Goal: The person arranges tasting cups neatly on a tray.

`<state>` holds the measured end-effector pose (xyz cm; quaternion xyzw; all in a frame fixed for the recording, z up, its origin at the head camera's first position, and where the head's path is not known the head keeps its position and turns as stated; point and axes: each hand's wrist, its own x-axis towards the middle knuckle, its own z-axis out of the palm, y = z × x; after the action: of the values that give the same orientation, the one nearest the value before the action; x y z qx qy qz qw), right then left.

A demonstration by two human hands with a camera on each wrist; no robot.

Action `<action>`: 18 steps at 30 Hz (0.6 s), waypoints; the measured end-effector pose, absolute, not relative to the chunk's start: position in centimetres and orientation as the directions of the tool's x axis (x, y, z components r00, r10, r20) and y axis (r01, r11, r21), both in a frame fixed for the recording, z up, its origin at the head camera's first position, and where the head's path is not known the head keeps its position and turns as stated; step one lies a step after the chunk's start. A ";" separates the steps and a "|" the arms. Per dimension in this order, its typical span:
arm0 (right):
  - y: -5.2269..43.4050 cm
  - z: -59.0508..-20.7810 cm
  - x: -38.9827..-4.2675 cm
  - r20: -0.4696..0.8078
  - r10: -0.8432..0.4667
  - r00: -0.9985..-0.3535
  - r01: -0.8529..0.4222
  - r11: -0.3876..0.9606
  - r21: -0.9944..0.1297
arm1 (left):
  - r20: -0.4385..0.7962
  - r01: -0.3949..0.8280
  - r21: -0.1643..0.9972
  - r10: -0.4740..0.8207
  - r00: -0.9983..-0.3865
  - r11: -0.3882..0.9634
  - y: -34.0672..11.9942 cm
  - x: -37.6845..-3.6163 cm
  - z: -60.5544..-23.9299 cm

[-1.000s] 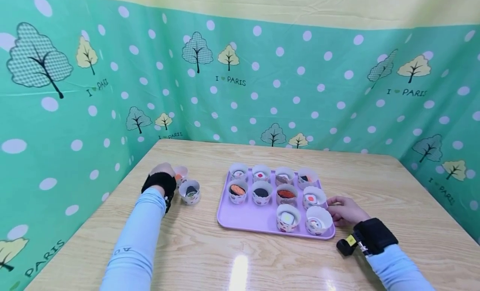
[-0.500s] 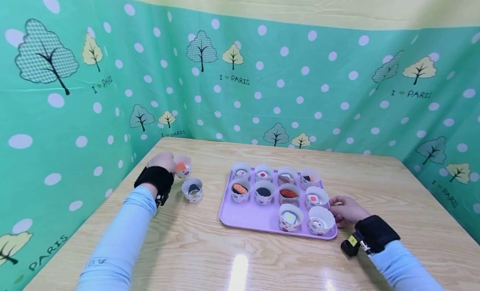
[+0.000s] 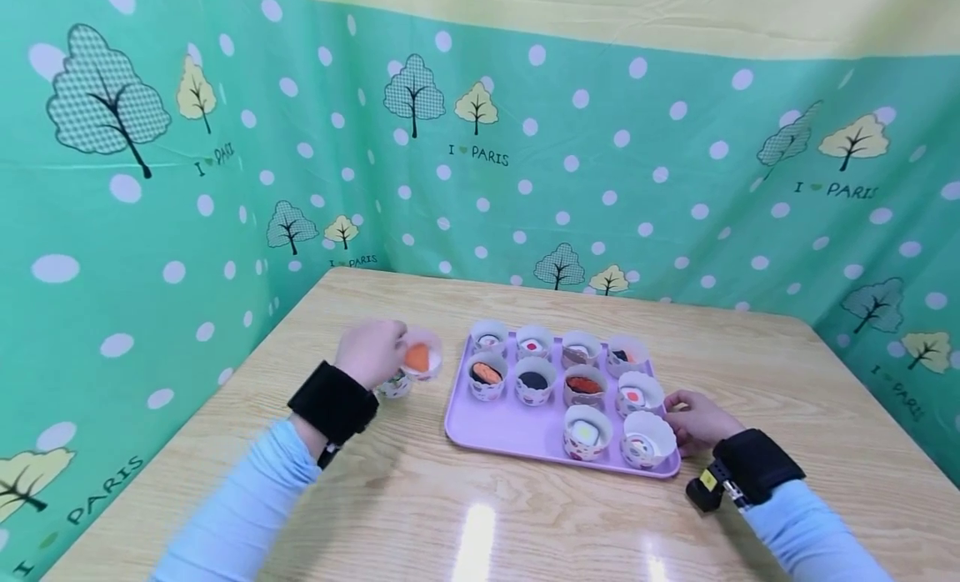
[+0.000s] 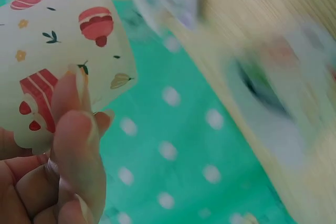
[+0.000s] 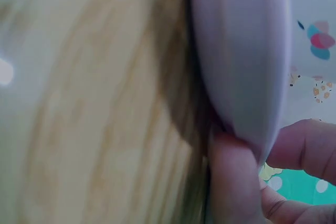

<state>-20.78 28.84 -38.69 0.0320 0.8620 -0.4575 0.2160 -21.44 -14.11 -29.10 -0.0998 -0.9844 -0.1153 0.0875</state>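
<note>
My left hand (image 3: 371, 353) pinches the wall of a white paper baking cup (image 3: 433, 348) printed with cakes, held left of the tray. An orange toy sushi piece (image 3: 417, 357) lies inside it. In the left wrist view, the fingertips press on the printed side of the tilted cup (image 4: 68, 30). Partly hidden behind that hand, a second cup (image 3: 395, 387) stands on the table, blurred in the left wrist view. My right hand (image 3: 700, 418) holds the right edge of a lilac tray (image 3: 495, 428). The right wrist view shows thumb and finger either side of the rim (image 5: 241, 51).
Several paper cups with toy sushi stand on the tray: two rows at the back, and a front cup (image 3: 587, 432) and a corner cup (image 3: 648, 440) at front right. Bare lilac surface shows at front left. The wooden table (image 3: 405, 499) meets a green dotted curtain (image 3: 480, 207) behind.
My left hand has lifted the cup with the orange piece off the table and carried it right, past the second cup. My right hand keeps its place at the tray edge.
</note>
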 end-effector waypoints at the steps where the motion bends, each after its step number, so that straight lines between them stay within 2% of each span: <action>1: 28.9 -38.7 -20.8 -0.401 -0.142 -0.905 0.250 0.585 -0.771 | 0.202 0.239 0.219 0.195 -0.960 0.946 -13.4 -21.1 -29.2; 8: 28.8 -38.8 -20.6 -0.406 -0.127 -0.905 0.258 0.594 -0.762 | 0.067 0.325 0.330 0.321 -0.945 0.886 -8.3 -20.1 -30.9; 13: 28.7 -38.8 -20.4 -0.379 -0.163 -0.911 0.224 0.577 -0.786 | 0.059 0.381 0.288 0.381 -0.923 0.879 -5.7 -20.7 -32.5; 18: 28.8 -38.7 -20.5 -0.379 -0.156 -0.912 0.228 0.573 -0.787 | 0.062 0.428 0.181 0.424 -0.904 0.885 -3.6 -21.2 -33.5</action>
<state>-20.46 28.80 -38.69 0.0209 0.8621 -0.4614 0.2084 -21.20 -3.55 -33.45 -0.2194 -0.9709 -0.0956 0.0102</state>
